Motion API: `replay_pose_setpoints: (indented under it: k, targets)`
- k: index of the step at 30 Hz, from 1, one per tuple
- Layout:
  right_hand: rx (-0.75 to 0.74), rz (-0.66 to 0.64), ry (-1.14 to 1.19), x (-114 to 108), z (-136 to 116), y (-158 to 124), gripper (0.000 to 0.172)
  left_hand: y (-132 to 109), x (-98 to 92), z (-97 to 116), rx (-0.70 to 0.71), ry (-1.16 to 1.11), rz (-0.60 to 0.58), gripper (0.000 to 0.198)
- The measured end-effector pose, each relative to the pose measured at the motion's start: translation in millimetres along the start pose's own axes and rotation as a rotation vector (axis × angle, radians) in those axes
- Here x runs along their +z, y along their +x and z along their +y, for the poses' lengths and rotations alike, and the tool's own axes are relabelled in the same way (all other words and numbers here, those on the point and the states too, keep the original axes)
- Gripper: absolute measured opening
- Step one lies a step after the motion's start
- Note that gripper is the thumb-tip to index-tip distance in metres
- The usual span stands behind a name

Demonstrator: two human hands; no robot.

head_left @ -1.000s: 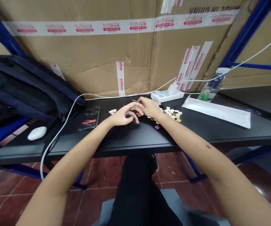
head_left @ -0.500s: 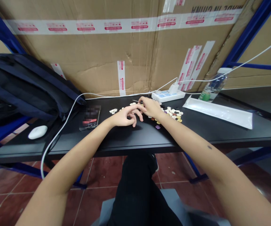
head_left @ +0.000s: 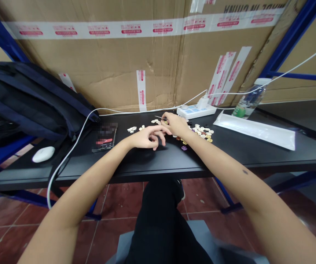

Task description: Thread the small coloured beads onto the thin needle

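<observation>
My right hand (head_left: pixel 176 124) rests over a spread of small button-like pieces (head_left: pixel 199 129), white, yellow, brown and purple. Its fingers are closed on a thin metal tool (head_left: pixel 160 117), whose slim end points left; its exact kind is too small to tell. Beside it, my left hand (head_left: pixel 148 137) hovers low over the table with fingers apart and curved, the index fingertip close to the right hand. Nothing shows in it. A purple piece (head_left: pixel 184 148) lies nearer the front, below my right wrist. Left of the hands sits a small cluster of white pieces (head_left: pixel 132 129).
On the black table (head_left: pixel 158 161) are a white power strip (head_left: pixel 195 112), a water bottle (head_left: pixel 250 101), a long white packet (head_left: pixel 257 130), a clear-edged flat box (head_left: pixel 105 138) and a white rounded case (head_left: pixel 43 154). A cable (head_left: pixel 85 124) crosses near a backpack (head_left: pixel 37 99). Cardboard (head_left: pixel 114 62) stands behind.
My left hand has dipped slightly, its index finger lower, baring more pale pieces behind it. My right hand stays almost in place with the thin metal tool.
</observation>
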State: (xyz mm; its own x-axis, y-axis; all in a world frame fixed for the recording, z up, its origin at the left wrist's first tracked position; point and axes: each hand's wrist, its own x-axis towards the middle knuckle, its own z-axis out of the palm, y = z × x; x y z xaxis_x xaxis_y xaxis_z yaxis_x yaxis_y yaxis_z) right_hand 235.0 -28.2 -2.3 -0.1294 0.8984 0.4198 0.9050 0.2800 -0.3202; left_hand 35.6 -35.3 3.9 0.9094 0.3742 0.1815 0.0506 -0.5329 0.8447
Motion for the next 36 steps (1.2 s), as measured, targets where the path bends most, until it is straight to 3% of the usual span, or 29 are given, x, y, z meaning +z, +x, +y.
replay_pose_setpoints:
  k: [36]
  targets:
    - [-0.010, -0.018, -0.006, 0.9, 0.0, -0.1, 0.026, 2.0, 6.5, 10.3, -0.028, 0.057, 0.004, 0.059]
